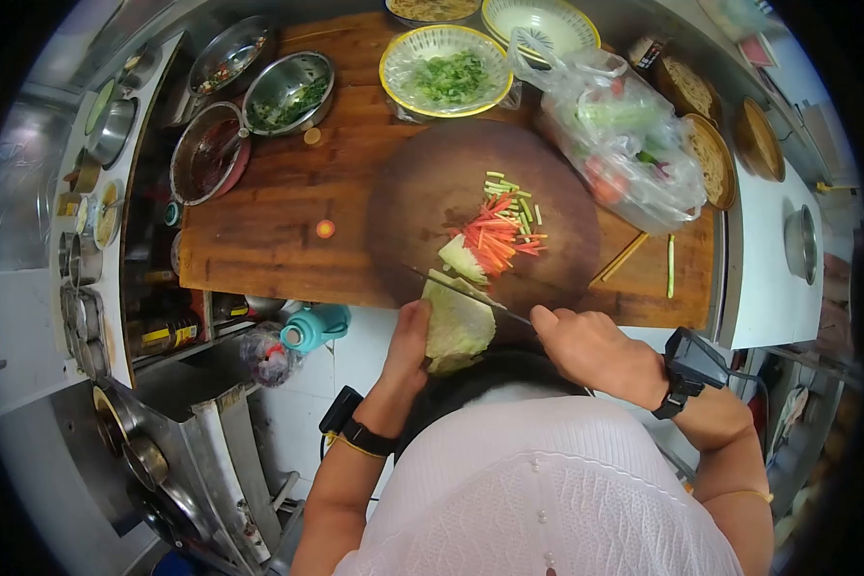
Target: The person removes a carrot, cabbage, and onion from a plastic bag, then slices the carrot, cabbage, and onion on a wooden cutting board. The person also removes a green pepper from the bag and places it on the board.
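My left hand (410,336) grips a pale green cabbage leaf (463,326) by its left side, at the near edge of the round wooden cutting board (408,197). In my right hand (590,346) is the handle of a knife (511,314). Its dark blade slants across the upper part of the leaf. Just beyond the blade lies a smaller piece of cabbage (462,257). Orange carrot strips (502,235) are heaped beside it, with green vegetable sticks (524,204) scattered around their far side.
A yellow-rimmed bowl of chopped greens (449,82) stands beyond the board. To its right is a plastic bag of vegetables (624,134). Metal bowls (288,91) sit at the back left. A carrot slice (325,228) lies left; chopsticks (624,257) lie right.
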A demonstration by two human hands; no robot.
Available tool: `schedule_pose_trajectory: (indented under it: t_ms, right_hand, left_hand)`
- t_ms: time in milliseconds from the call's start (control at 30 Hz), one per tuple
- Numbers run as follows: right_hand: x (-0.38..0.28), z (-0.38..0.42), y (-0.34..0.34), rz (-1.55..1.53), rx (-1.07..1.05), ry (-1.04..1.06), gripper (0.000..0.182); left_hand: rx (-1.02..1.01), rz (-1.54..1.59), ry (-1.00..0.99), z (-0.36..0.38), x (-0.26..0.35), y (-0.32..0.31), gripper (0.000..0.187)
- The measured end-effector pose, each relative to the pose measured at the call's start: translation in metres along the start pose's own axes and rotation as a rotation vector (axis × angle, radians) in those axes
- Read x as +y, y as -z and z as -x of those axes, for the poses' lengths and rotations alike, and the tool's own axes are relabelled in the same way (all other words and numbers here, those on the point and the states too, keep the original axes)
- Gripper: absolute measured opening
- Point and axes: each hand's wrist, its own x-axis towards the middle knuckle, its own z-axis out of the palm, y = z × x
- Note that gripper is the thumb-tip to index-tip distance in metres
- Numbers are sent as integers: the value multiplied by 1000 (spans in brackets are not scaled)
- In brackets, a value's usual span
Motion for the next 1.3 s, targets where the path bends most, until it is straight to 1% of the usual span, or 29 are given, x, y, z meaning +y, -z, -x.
schedule_pose_trajectory:
  t_ms: [100, 167, 267, 300, 367, 467, 567, 600, 667, 800, 867, 900, 967, 1100, 1167, 1300]
  right_hand:
    - [2, -13, 4, -37, -50, 10, 16]
    - [3, -27, -6, -61, -79, 18, 16]
    - [16, -56, -47, 0, 91, 115, 19]
    - [19, -59, -53, 4, 90, 121, 19]
    - [23, -56, -60, -2, 185, 130, 20]
    - [24, -60, -49, -11, 181, 110, 19]
    - [14, -35, -23, 9, 205, 144, 18]
    - [9, -27, -13, 8, 202, 142, 18]
    - [1, -12, 3, 20, 32, 84, 16]
    - [-2, -1, 5, 28, -8, 78, 15]
    - [-6, -3, 7, 64, -36, 65, 14]
    - [-6, -6, 5, 64, -36, 58, 14]
    - [-1, -20, -4, 22, -24, 83, 15]
    - [13, -47, -36, -33, 18, 121, 17]
    - [20, -57, -51, -39, 118, 132, 16]
    - [24, -58, -45, -29, 122, 110, 15]
  left_hand:
    - [-32, 43, 34, -5, -3, 5, 37]
    - [55, -38, 26, 0, 2, -2, 40]
    - [50, -74, 21, 2, 7, -6, 43]
    - [54, -70, 16, 2, 7, -5, 43]
    - [47, -86, 15, 3, 4, -4, 43]
    - [67, -43, 14, 5, 4, -6, 42]
    - [64, -52, 7, 5, -1, -2, 41]
    - [65, -51, 10, 6, 1, -4, 41]
    - [-28, 34, 34, 8, 8, -9, 38]
    - [42, 46, 38, 8, 6, -7, 36]
    - [-104, 66, 22, 8, 10, -8, 35]
    - [-110, 65, 26, 7, 9, -10, 35]
    - [91, 12, 11, 7, 4, -11, 35]
    - [83, -32, 35, 5, 4, -5, 37]
    - [108, -82, 26, 5, 5, -7, 39]
    - [112, -75, -4, 7, 3, -11, 38]
